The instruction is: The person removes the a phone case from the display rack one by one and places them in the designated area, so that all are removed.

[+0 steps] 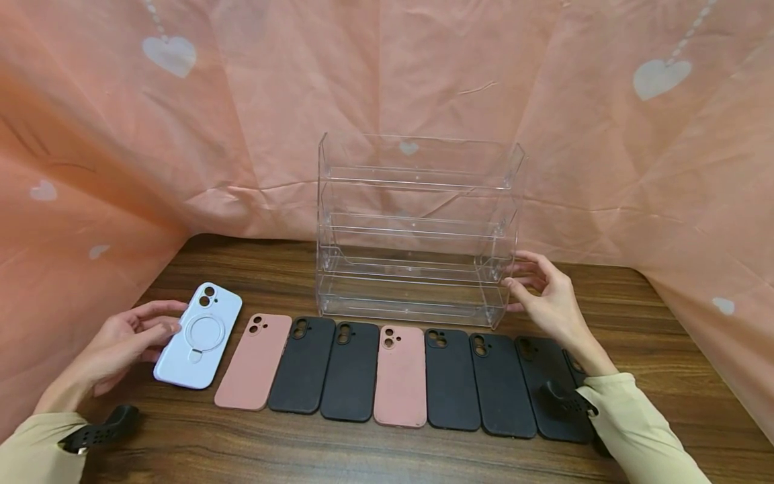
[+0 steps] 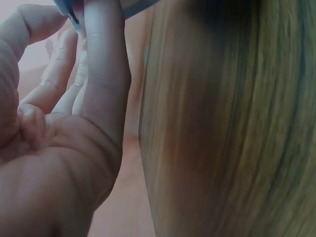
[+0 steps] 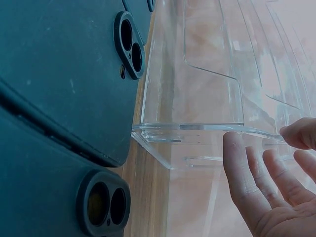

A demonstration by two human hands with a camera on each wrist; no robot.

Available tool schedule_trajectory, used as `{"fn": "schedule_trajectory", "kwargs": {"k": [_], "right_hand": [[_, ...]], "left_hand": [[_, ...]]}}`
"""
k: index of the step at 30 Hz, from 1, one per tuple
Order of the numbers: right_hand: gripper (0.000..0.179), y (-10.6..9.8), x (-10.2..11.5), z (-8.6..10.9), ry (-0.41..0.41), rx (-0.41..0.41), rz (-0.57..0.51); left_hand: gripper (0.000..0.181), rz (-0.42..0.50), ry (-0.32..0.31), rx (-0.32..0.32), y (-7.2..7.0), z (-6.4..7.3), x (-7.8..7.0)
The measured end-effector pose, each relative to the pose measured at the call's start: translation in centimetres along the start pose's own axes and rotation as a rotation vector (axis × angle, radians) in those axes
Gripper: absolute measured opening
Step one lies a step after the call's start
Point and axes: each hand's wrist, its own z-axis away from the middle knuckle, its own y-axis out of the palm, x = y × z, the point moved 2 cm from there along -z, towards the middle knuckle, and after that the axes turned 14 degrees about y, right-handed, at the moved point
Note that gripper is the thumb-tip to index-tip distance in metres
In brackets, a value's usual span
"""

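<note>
At the left end of the row, a light blue-white phone case with a ring on its back is held by its left edge between the thumb and fingers of my left hand. In the left wrist view only a sliver of that case shows, at the top by the fingertips. My right hand touches the right side of a clear acrylic tiered rack. Its fingers reach out fairly straight, fingertips right at the outer side panel, with the thumb near the panel's edge.
Along the front of the rack lies a row of phone cases: a pink case, a second pink case and several black ones, among them a black case. The right sleeve partly covers the rightmost ones. Pink curtain encloses the wooden table.
</note>
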Motion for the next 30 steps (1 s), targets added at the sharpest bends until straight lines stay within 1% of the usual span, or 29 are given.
{"fn": "schedule_trajectory", "kwargs": {"k": [3, 6, 10, 13, 16, 22, 30], "right_hand": [[0.050, 0.0, -0.1, 0.0, -0.001, 0.001, -0.005], [0.050, 0.0, -0.1, 0.0, -0.003, 0.003, -0.009], [0.050, -0.1, -0.1, 0.0, -0.007, 0.002, -0.013], [0.050, -0.1, -0.1, 0.0, -0.004, 0.002, -0.015], [0.050, -0.1, -0.1, 0.0, 0.003, 0.001, -0.011], [0.049, 0.0, -0.2, 0.0, 0.011, -0.002, -0.005], [0.051, 0.0, -0.2, 0.0, 0.008, -0.002, -0.003]], "left_hand": [[0.034, -0.049, -0.021, -0.003, -0.4, 0.0, 0.0], [0.034, -0.124, -0.036, 0.003, -0.9, 0.1, -0.2], [0.038, -0.186, -0.053, 0.044, -1.5, 0.3, -0.7], [0.042, -0.198, -0.073, 0.085, -1.6, 0.3, -0.9], [0.045, -0.196, -0.093, 0.124, -1.6, 0.4, -0.9], [0.045, -0.144, -0.119, 0.189, -1.6, 0.4, -0.6], [0.043, -0.098, -0.189, 0.282, -1.6, 0.5, -0.4]]}}
